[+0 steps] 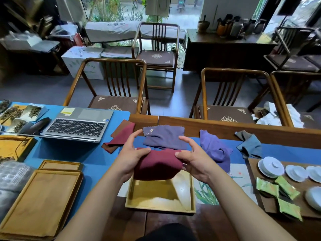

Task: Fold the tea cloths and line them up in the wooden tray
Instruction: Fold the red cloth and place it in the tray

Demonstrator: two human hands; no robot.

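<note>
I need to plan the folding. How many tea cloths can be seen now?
5. A dark red cloth is held in both hands over the tray; another red cloth lies beside the laptop; a dark purple cloth, a violet cloth and a grey-blue cloth lie behind.

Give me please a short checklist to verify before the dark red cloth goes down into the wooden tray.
1. Both hands grip the cloth: left hand and right hand pinch the dark red cloth at its top edge: ok.
2. Cloth folded flat: the lower edge hangs curved: not ok.
3. Wooden tray free inside: no cloth in the part that shows: ok.
4. Cloth above the tray: ok.
5. Other cloths waiting: dark blue cloth, purple cloth lie unfolded behind: ok.
</note>
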